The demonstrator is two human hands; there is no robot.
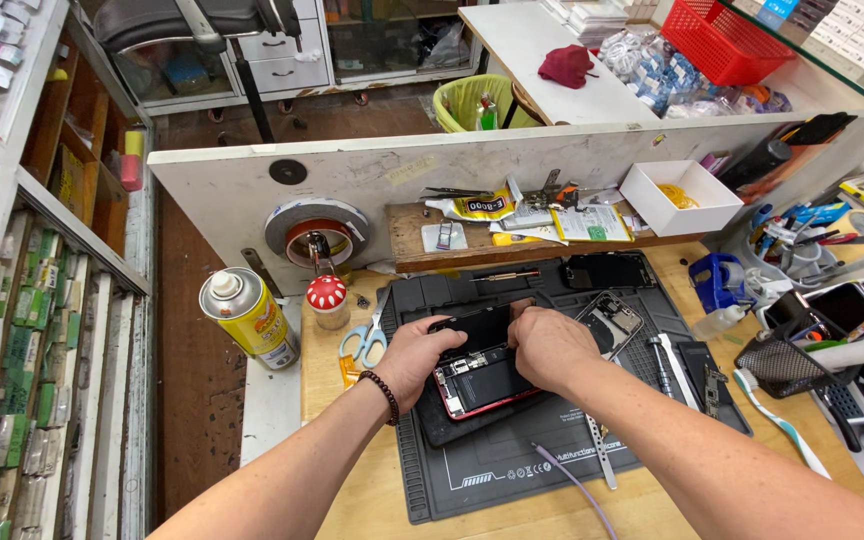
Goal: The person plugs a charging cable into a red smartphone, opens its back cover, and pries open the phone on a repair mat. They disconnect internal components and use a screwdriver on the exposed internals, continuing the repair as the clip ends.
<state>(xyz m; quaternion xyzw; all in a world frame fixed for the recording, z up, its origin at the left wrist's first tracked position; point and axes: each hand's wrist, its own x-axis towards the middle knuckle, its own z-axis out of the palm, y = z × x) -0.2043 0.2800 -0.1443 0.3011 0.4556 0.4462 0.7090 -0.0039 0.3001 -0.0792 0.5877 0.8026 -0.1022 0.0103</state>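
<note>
An opened phone with a red frame (480, 385) lies on a dark work mat (492, 465), its insides showing. Its black screen panel (477, 327) is tilted up at the far edge. My left hand (414, 358) grips the left side of the phone and the screen panel. My right hand (549, 346) presses on the right side, fingers over the screen's edge. A bead bracelet sits on my left wrist.
Another opened phone back (609, 320), tweezers (602, 452) and small tools lie on the mat. Scissors (364, 340), a yellow spray can (249, 318) and a mushroom-topped bottle (328, 299) stand left. A white box (680, 197), tool cups (787, 245) and a mesh basket (787, 365) crowd the right.
</note>
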